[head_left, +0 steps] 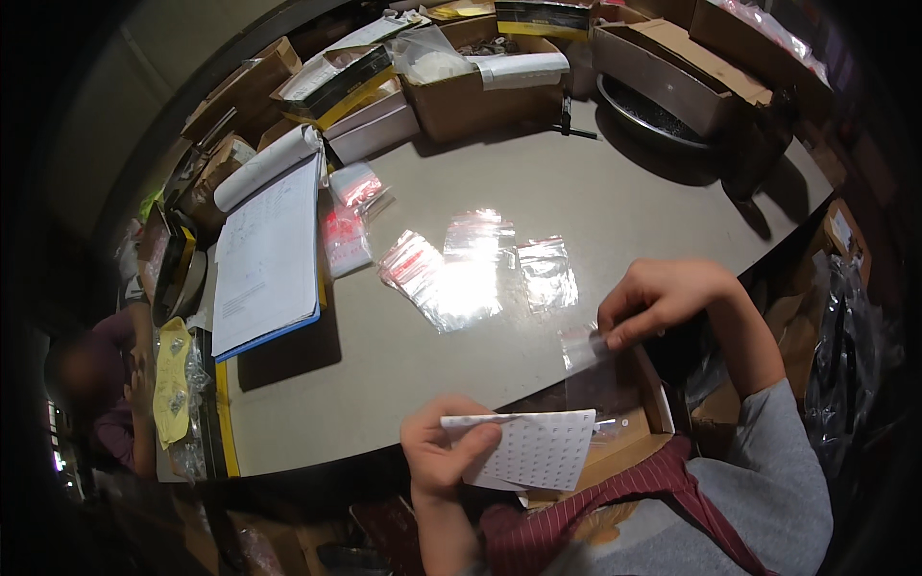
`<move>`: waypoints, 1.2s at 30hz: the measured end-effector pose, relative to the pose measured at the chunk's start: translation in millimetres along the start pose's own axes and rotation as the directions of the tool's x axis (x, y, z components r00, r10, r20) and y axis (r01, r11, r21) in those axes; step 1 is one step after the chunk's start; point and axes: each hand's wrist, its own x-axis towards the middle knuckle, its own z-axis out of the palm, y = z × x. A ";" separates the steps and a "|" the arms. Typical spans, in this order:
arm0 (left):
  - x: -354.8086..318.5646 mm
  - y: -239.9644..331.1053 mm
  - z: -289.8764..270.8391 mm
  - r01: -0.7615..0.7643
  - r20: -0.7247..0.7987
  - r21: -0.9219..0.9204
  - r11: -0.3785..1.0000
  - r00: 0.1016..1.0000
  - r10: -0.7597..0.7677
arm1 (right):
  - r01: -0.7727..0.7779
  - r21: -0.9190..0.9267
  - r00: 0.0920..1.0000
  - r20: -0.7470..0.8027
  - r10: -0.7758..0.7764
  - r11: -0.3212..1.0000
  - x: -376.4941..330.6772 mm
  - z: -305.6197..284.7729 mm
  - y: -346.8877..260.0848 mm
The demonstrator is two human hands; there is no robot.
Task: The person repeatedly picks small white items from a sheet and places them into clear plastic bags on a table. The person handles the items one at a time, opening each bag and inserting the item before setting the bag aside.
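Observation:
My left hand, thumb on top, grips a white sheet of small printed stickers at its left end, over the table's near edge. My right hand pinches a small see-through zip bag between thumb and fingertips, right of the sheet and a little farther away. Below both hands an open cardboard box rests against my apron, with small plastic bags inside. On the table ahead lie spread stacks of see-through zip bags, shining with glare. Another few zip bags lie to their right.
A clipboard with papers lies at the left, beside red-printed plastic packets. Cardboard boxes line the far edge. A round dark tray stands at far right. Another person sits at the left edge, near a yellow paper.

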 end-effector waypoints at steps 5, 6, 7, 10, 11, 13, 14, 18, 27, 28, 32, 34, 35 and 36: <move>3.5 -3.0 -5.0 -0.023 0.086 -0.047 0.999 0.996 0.027 | 0.067 -0.130 0.995 -0.059 -0.075 0.989 7.5 3.0 -2.3; 6.0 -3.7 -5.1 -0.039 0.134 -0.024 0.999 0.990 0.042 | 0.109 -0.146 0.983 -0.129 -0.129 0.983 9.9 3.0 1.3; 8.4 -4.3 -5.3 -0.033 0.191 -0.013 0.999 0.981 0.035 | 0.150 -0.166 0.964 -0.196 -0.182 0.975 13.3 4.1 8.5; 17.1 -0.6 -1.9 -0.150 0.286 0.218 0.964 0.954 0.083 | 0.154 -0.233 0.899 -0.370 -0.234 0.960 20.4 7.5 12.3; 20.4 2.2 3.0 -0.211 0.289 0.307 0.928 0.950 0.120 | 0.162 -0.289 0.866 -0.418 -0.277 0.944 21.9 9.0 13.5; 27.0 8.5 15.1 -0.326 0.307 0.473 0.818 0.932 0.193 | 0.197 -0.428 0.793 -0.460 -0.400 0.882 23.2 10.9 16.0; 30.9 9.6 15.8 -0.386 0.369 0.537 0.750 0.907 0.202 | 0.207 -0.447 0.788 -0.451 -0.419 0.870 21.5 13.6 13.0; 33.5 5.0 15.8 -0.496 0.509 0.686 0.532 0.850 0.135 | 0.255 -0.459 0.797 -0.399 -0.454 0.851 14.9 27.2 8.4; 32.3 0.7 23.2 -0.489 0.502 0.767 0.416 0.860 0.086 | 0.193 -0.288 0.979 0.121 -0.164 0.938 -15.1 20.2 -1.7; 32.1 1.6 23.1 -0.491 0.505 0.769 0.410 0.859 0.083 | 0.206 -0.252 0.978 0.031 -0.205 0.945 -10.5 22.9 5.7; 33.0 1.9 21.4 -0.500 0.514 0.765 0.405 0.854 0.083 | 0.229 -0.190 0.897 -0.338 -0.283 0.955 13.8 31.2 -10.2; 33.0 2.4 20.5 -0.503 0.518 0.760 0.412 0.851 0.083 | 0.220 -0.203 0.899 -0.338 -0.279 0.954 28.1 39.0 -16.4; 32.8 3.2 20.1 -0.504 0.519 0.757 0.416 0.850 0.084 | 0.206 -0.277 0.897 -0.329 -0.294 0.938 33.7 43.5 -16.6; 32.6 3.4 20.2 -0.503 0.520 0.755 0.421 0.850 0.083 | 0.199 -0.397 0.866 -0.357 -0.351 0.896 39.9 48.1 -12.1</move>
